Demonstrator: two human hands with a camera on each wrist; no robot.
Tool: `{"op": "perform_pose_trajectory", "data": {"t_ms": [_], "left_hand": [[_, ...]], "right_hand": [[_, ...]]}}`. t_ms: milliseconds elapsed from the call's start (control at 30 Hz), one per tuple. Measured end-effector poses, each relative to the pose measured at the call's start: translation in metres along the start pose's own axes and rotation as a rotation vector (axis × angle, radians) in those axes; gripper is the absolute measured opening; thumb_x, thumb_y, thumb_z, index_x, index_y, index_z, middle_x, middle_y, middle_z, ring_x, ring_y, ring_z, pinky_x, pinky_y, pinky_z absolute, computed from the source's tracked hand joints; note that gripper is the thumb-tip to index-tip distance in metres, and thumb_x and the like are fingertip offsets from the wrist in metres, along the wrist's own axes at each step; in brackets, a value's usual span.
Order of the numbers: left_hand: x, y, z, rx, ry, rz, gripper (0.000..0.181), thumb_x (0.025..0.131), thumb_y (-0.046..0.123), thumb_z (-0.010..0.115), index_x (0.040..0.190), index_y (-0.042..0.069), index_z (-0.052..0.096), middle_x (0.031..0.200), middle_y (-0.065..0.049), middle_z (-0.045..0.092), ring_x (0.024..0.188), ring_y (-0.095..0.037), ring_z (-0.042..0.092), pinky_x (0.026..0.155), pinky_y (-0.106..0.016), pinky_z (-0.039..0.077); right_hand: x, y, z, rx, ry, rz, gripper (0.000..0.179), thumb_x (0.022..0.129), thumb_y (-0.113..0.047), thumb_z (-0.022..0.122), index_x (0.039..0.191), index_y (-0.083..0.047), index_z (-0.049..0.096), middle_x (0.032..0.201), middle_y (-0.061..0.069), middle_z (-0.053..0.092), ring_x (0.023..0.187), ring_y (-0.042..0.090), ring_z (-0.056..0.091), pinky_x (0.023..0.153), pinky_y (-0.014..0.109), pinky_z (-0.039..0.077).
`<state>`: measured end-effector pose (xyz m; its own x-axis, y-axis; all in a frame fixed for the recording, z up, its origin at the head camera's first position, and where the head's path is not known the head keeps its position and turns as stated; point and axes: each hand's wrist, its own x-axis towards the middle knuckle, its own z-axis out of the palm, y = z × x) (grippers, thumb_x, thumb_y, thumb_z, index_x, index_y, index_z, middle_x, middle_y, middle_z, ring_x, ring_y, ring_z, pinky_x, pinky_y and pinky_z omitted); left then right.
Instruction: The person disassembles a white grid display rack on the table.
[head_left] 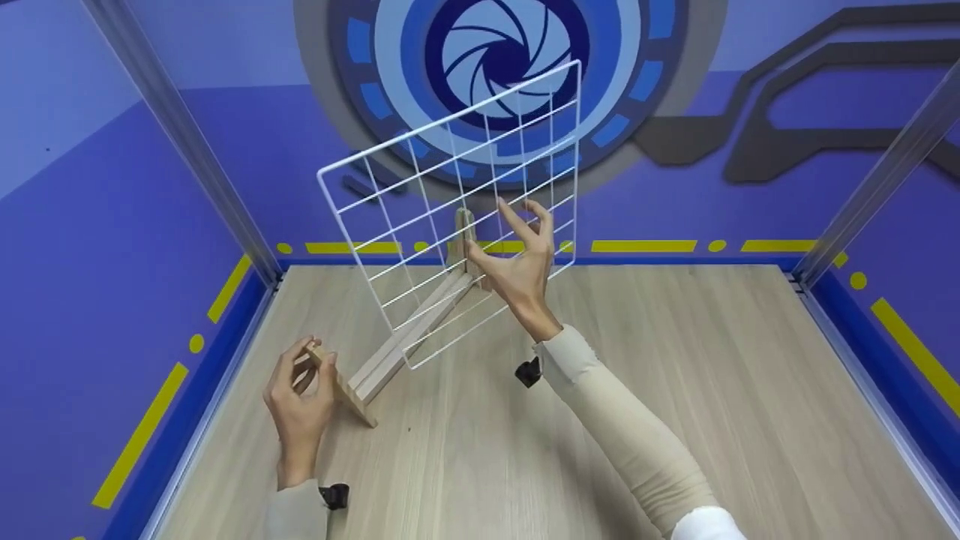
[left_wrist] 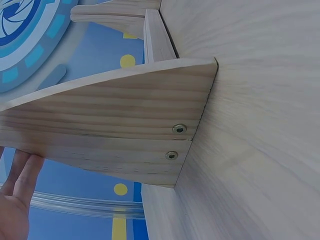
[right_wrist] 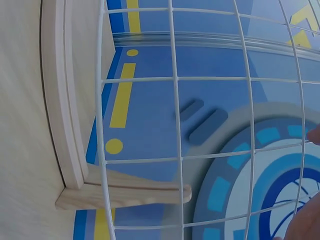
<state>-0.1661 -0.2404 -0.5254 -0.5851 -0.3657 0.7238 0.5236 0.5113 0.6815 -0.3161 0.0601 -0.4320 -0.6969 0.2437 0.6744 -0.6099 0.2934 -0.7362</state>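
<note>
Head view has the person's right arm reaching forward from the lower right in a light sleeve [head_left: 626,435], the right hand [head_left: 521,266] up off the tabletop [head_left: 675,390], thumb and forefinger spread apart and the other fingers bent in at the white wire grid [head_left: 455,158] it holds; the left hand [head_left: 304,401], lower and nearer, pinches the upper part of the near end piece [head_left: 349,394] of a wooden stand [head_left: 375,379] between thumb and fingers; the grid hangs tilted above the stand, its long edges climbing from left to right, while the stand's long axis runs diagonally away, from near left to its far end piece [right_wrist: 135,195]; left wrist view shows two bolt heads [left_wrist: 179,129] low on the near end piece
</note>
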Motion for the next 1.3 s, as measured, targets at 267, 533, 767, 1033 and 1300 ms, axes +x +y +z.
{"op": "perform_pose_trajectory", "data": {"t_ms": [267,533,767,1033,1300], "left_hand": [[-0.002,-0.006,0.001,-0.015,0.009,-0.012,0.04,0.085,-0.017,0.078,0.123,-0.011,0.069,0.113,-0.033,0.073,0.102,0.004,0.07,0.087,-0.011,0.059],[-0.005,-0.025,0.0,0.028,0.013,-0.014,0.045,0.083,-0.017,0.081,0.125,-0.008,0.07,0.116,-0.025,0.076,0.102,0.002,0.071,0.086,-0.013,0.06],[-0.007,-0.032,-0.001,0.007,-0.009,-0.031,0.047,0.085,-0.011,0.083,0.129,0.001,0.072,0.119,-0.018,0.077,0.104,-0.002,0.073,0.088,-0.014,0.061],[-0.004,-0.021,-0.001,0.02,0.006,-0.014,0.045,0.083,-0.017,0.08,0.126,-0.009,0.07,0.116,-0.025,0.076,0.104,0.0,0.071,0.087,-0.014,0.061],[0.0,0.001,0.001,-0.038,0.017,0.004,0.039,0.085,-0.017,0.077,0.123,-0.015,0.068,0.113,-0.035,0.073,0.102,-0.004,0.073,0.088,-0.014,0.06]], "right_hand": [[0.0,0.011,-0.017,-0.063,0.034,0.036,0.069,0.073,-0.024,0.095,0.138,-0.016,0.073,0.148,0.023,0.048,0.139,0.039,0.044,0.116,0.048,0.038],[0.0,0.024,-0.033,-0.141,0.072,0.065,0.069,0.073,-0.028,0.095,0.138,-0.02,0.074,0.148,0.024,0.048,0.138,0.039,0.045,0.114,0.055,0.04],[-0.001,0.033,-0.045,-0.166,0.089,0.096,0.069,0.074,-0.03,0.094,0.139,-0.02,0.073,0.15,0.023,0.048,0.139,0.037,0.044,0.116,0.056,0.039],[-0.002,0.04,-0.057,-0.207,0.095,0.17,0.071,0.075,-0.032,0.095,0.141,-0.022,0.072,0.15,0.023,0.047,0.139,0.036,0.042,0.112,0.056,0.039],[-0.002,0.048,-0.072,-0.271,0.131,0.217,0.07,0.074,-0.033,0.095,0.14,-0.026,0.073,0.151,0.017,0.047,0.139,0.035,0.043,0.112,0.058,0.037]]}}
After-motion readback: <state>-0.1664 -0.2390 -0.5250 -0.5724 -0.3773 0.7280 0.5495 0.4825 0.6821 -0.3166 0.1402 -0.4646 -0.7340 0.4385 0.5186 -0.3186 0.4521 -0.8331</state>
